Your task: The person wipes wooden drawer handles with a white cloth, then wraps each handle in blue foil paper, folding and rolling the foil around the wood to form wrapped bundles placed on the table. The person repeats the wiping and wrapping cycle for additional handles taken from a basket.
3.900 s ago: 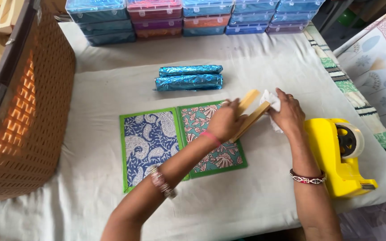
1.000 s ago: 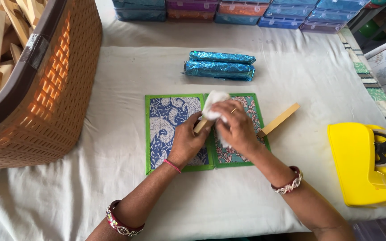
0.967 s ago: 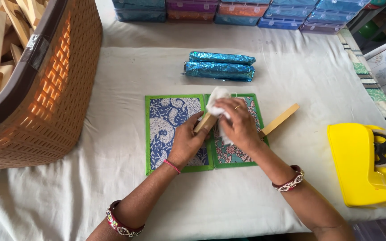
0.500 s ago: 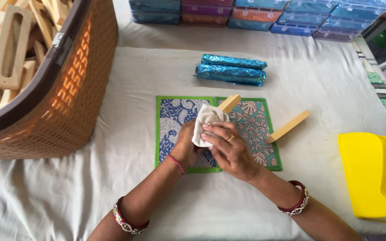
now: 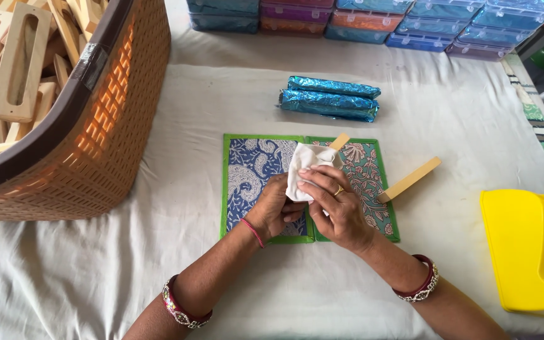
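Near edge first: your forearms came in over the white cloth on the table (image 5: 158, 271), bangles on both wrists. Your left hand (image 5: 273, 208) was cupped around the near end of a wooden stick (image 5: 339, 141), grasping it w/ the white tissue (image 5: 305, 165) bunched over it. Your right hand (image 5: 338, 204) pressed fingers on top of the tissue, pinching it down against the stick, ring visible.

All this sat over the open patterned folder (image 5: 250, 170), blue panel left, teal-pink panel right, green border.

What changed: approx 4 s ago you held both sticks plus tissue up near the yellow tape dispenser (image 5: 524, 258), right of the folder. Since then you'd brought one stick over the folder & covered it w/ tissue; in the last sec the tissue moved lower & further left. So one stick looked mid-wrap or mid-wipe, can't say which.

The second stick (image 5: 410, 179) lay loose, right of the folder, touching its edge.

Further off: two blue foil packs (image 5: 328, 99). Left, orange basket (image 5: 102, 138) of wooden pieces. Far edge: row of coloured boxes (image 5: 373, 19).
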